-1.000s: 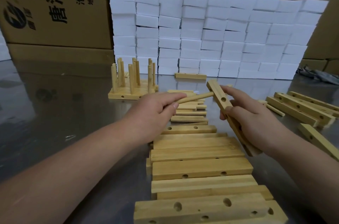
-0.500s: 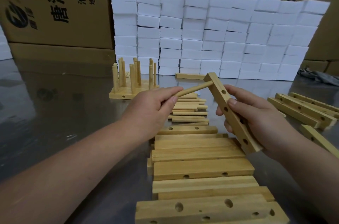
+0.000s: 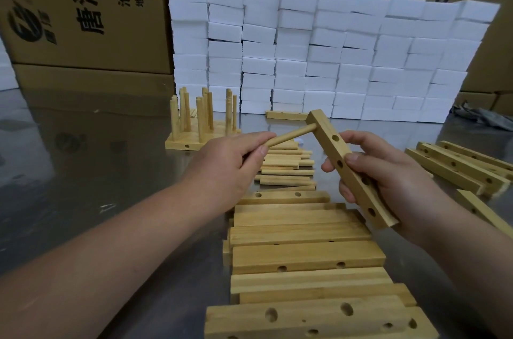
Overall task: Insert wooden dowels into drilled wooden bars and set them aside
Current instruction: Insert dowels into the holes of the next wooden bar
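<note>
My right hand [image 3: 388,175] grips a drilled wooden bar [image 3: 330,141] by its lower half and holds it tilted above the table, far end up. My left hand [image 3: 230,163] pinches a wooden dowel [image 3: 288,136] whose far tip meets the left side of the bar near its top end. Below the hands lies a pile of loose dowels [image 3: 286,169]. A row of drilled bars [image 3: 302,255] runs toward me along the steel table. Finished bars with upright dowels [image 3: 200,127] stand at the left back.
More drilled bars [image 3: 460,166] lie at the right. One single bar [image 3: 286,115] lies at the foot of a wall of stacked white foam blocks [image 3: 319,55]. Cardboard boxes [image 3: 83,11] stand behind. A grey cloth [image 3: 485,116] lies at the far right.
Both hands have lifted the bar and dowel higher. The bar has turned so its top end points up, and the dowel's tip now meets the bar's side near that end.
</note>
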Demonstrator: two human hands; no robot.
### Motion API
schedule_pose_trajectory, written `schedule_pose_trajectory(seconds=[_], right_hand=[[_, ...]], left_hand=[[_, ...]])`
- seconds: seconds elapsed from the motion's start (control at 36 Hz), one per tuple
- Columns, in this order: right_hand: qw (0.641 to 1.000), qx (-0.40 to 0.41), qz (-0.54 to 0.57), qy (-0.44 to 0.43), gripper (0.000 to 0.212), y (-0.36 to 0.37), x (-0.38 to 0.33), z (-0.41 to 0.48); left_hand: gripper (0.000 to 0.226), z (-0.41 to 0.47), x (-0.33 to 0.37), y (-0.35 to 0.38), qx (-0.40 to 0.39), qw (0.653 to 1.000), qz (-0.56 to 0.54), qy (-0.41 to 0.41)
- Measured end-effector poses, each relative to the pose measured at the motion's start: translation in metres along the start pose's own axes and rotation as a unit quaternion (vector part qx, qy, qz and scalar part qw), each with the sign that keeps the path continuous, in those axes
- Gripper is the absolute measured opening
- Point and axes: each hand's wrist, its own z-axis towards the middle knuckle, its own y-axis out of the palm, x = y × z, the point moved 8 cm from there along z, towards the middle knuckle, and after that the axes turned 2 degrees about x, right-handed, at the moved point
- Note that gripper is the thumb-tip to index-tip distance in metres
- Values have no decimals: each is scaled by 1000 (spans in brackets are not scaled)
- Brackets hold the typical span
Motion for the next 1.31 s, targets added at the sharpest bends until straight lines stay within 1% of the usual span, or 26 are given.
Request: schedule_pose_trajectory(seconds=[0.11,0.19,0.25,0.39,0.53,0.69,0.81,0.92,1.14,1.22,1.31], right_hand=[[1000,-1,9,-6,28,-2,0,0],[999,-18,29,-6,38,-1,-1,0],[999,-24,34,-4,39,0,0,0],[999,-27,41,-3,36,1,1,1],[999,-28,30,5,44,3,1,0],[999,-31,32,15,32,7,2,-1],[999,-33,23,15,33,7,1,-2],[999,-42,10,8,43,9,0,-2],[999,-33,-2,1,43,9,-3,-4],[999,-35,-27,-5,40,10,-4,-6],[998,-34,-53,-14,44,10,-6,-7]], left_hand=[[34,0,3,-1,2,1000,9,11],[34,0,5,-4,10,1000,15,17],[35,0,8,-6,17,999,25,26],[34,0,14,-12,39,996,64,51],[32,0,23,-17,57,989,113,78],[31,0,31,-19,65,982,151,94],[34,1,30,-16,46,983,156,82],[34,1,32,-15,41,986,142,79],[26,1,25,-10,18,995,99,26],[26,1,22,-8,10,996,84,10],[26,0,20,-6,1,998,67,-6]])
